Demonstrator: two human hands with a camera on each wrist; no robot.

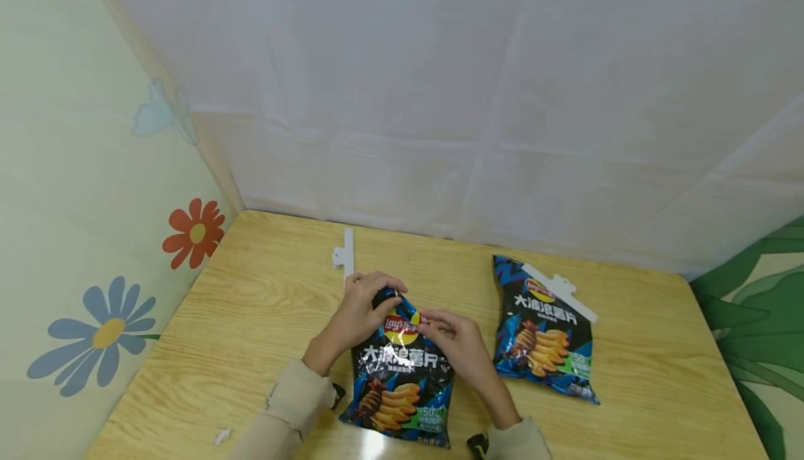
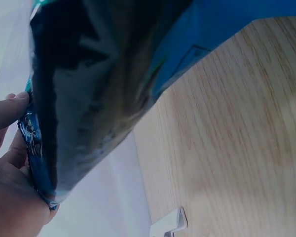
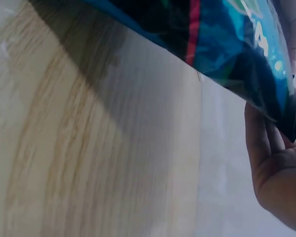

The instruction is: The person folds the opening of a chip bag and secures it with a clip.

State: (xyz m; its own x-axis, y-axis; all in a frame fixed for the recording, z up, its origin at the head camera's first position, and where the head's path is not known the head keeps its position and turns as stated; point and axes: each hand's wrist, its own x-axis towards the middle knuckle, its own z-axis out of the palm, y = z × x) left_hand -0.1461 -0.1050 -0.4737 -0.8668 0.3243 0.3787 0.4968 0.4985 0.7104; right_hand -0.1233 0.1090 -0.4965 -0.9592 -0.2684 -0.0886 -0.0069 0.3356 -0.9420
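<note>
Head view: left hand (image 1: 361, 306) and right hand (image 1: 453, 340) pinch the top edge of the near chip bag (image 1: 402, 376), bag standing on the table (image 1: 251, 320). Second chip bag (image 1: 545, 331) already clipped; spare white clip (image 1: 344, 256) unused. Count: two bags, two clips. One done, one left.

Left wrist: fingers (image 2: 10, 111) pinch the bag's top seam.

Right wrist: blurry, likely the same pinch.

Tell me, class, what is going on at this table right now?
A person sits at a wooden table and holds the top of a chip bag, the left hand and right hand pinching it. A second chip bag lies to the right with a white clip on top. Another white clip lies behind the hands.
</note>
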